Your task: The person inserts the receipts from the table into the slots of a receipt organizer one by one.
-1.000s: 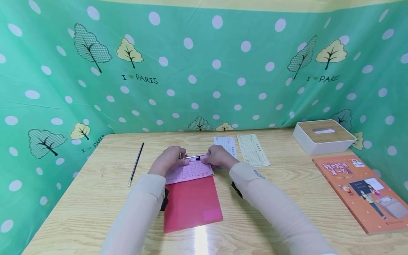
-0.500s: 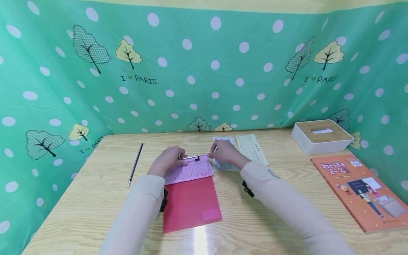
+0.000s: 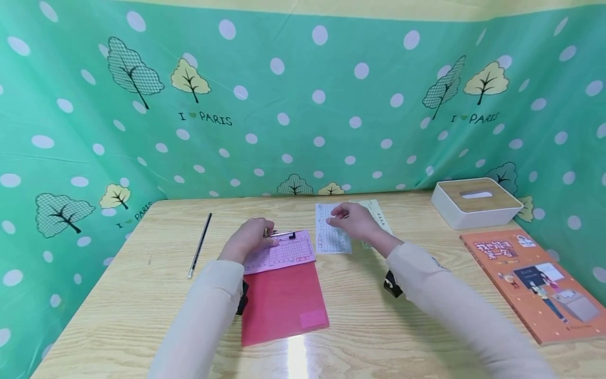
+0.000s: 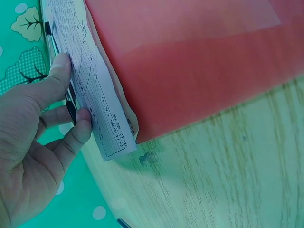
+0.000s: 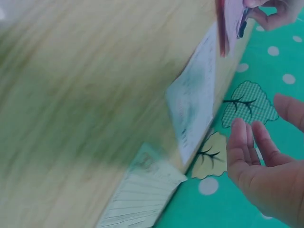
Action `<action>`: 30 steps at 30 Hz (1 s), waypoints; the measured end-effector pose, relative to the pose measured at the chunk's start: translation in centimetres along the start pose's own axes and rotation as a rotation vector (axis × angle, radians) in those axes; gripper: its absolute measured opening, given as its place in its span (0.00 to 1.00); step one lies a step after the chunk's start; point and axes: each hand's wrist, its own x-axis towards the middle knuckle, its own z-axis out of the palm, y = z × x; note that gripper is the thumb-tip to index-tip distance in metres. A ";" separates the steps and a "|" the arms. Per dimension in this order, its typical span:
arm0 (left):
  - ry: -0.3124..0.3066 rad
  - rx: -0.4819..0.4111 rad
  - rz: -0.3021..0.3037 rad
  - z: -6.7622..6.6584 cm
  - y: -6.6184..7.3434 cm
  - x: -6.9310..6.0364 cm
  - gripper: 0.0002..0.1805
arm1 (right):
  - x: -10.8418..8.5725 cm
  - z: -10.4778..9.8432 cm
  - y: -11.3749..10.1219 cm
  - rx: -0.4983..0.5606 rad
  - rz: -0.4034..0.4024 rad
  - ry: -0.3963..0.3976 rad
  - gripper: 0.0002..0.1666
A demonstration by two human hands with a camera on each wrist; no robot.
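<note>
I have the left hand (image 3: 248, 238) at the top edge of the red folder (image 3: 281, 302), its grip pinching the clip (image 3: 283, 233), thumb in front and fingertips curled around the bar. The pink slip (image 3: 284, 252) lies under that clip across the upper part of the folder, which rests flat on the table (image 3: 128, 310); the lower part shows bare red with a paler patch in its near right corner. My right hand (image 3: 355, 221) hangs above the table with its grip relaxed and holding nothing, fingers loosely bent and thumb apart from them. Below it lies the white slip (image 3: 326, 237), just right of the pink one; I cannot tell whether the two touch. The pale green slip (image 3: 379, 216) lies right of that, partly hidden by the hand. Off to the left I see a pencil (image 3: 200, 245); to the right, a tissue box (image 3: 473, 213) behind an orange book (image 3: 535, 287).
</note>
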 end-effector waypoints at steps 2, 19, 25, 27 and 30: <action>0.005 0.004 0.008 0.0 -0.1 0.0 0.15 | -0.1 -0.2 0.5 0.009 0.032 0.018 0.23; 0.015 -0.011 0.024 0.2 -0.3 0.0 0.15 | 0.0 1.1 3.0 -0.099 0.171 0.049 0.27; 0.014 -0.004 0.020 0.1 -0.3 -0.1 0.15 | 0.2 1.8 2.7 -0.169 0.183 0.045 0.28; 0.015 -0.004 0.020 0.1 -0.3 -0.1 0.15 | 0.2 2.0 2.6 -0.218 0.170 0.045 0.30; 0.013 -0.008 0.020 0.2 -0.3 0.0 0.15 | 0.2 2.0 2.4 -0.283 0.157 0.043 0.29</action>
